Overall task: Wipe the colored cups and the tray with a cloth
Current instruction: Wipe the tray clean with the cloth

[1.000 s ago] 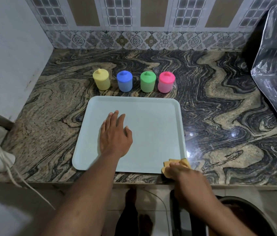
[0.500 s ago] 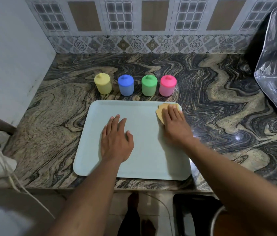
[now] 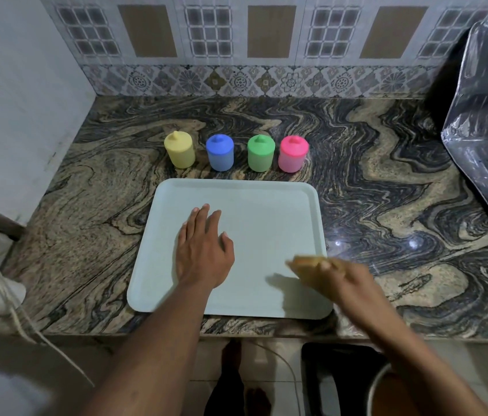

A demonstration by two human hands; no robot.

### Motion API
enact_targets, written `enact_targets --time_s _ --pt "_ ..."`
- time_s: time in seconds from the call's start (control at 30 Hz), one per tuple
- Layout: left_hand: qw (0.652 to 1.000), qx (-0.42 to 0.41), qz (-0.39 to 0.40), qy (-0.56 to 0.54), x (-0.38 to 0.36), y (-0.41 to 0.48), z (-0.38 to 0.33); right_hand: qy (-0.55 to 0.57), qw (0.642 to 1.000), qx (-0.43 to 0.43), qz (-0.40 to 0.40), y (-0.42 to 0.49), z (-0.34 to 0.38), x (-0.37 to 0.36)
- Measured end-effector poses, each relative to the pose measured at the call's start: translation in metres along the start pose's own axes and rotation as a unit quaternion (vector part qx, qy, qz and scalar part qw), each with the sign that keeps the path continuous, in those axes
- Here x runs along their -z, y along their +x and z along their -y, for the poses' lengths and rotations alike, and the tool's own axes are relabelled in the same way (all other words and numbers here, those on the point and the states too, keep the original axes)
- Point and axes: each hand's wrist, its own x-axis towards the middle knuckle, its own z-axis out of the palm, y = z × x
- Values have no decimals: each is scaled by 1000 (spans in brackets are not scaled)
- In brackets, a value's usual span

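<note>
Nearest: blurred right hand [image 3: 341, 277] at the right rim of the pale green tray [image 3: 266, 211], yellow cloth [image 3: 305, 264] under and just ahead of its fingertips; gripped or merely pressed, cannot tell. Farther in: left hand [image 3: 203, 250] flat on the tray, fingers straight, nearly together. Well beyond those fingertips, off the tray, in a row: yellow cup [image 3: 179, 150], blue cup [image 3: 220, 152], green cup [image 3: 260, 153], pink cup [image 3: 293, 154].

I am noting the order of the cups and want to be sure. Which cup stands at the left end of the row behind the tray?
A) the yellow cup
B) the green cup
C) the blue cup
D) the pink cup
A: the yellow cup stands at the left end of the row, with the blue cup next to it.
</note>
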Motion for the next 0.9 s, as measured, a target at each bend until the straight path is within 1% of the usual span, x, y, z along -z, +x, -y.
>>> enact_targets --time_s 0.03,0.07,0.1,0.13,0.17,0.2,0.23,0.27,0.37,0.4,0.47,0.57,0.77,0.9 --pt "1000 0 0 0 0 0 0 107 993 -33 -24 12 10 13" --pt "1000 1 -1 -1 -1 0 0 154 985 -42 -63 27 18 25" --pt "1000 0 -2 -1 -1 0 0 122 986 -26 -111 45 25 36" --pt "1000 -1 -2 -1 -1 0 0 39 987 4 -158 62 27 46" --pt "1000 -1 -1 -1 -1 0 1 -59 979 27 -191 81 27 52" --pt "1000 -2 -1 -1 -2 0 1 -148 967 39 -206 99 26 54" --pt "1000 -2 -1 -1 -2 0 1 -215 956 45 -196 114 24 53" --pt "1000 -2 -3 -1 -2 0 1 -254 951 47 -170 129 18 49" --pt "1000 -1 -6 -3 -2 0 1 -337 938 41 -71 154 -9 30" --pt "1000 0 -6 -2 -2 0 1 -369 926 49 -56 157 -22 24" --pt "1000 0 -6 -2 -2 1 1 -409 907 67 -75 152 -42 12" --pt "1000 2 -6 -6 -2 0 1 -400 905 98 -111 120 -52 -2" --pt "1000 2 -5 -13 -2 0 0 -369 913 123 -124 32 -69 -27" --pt "1000 2 -3 -15 -1 0 1 -369 918 95 -113 -22 -83 -41"
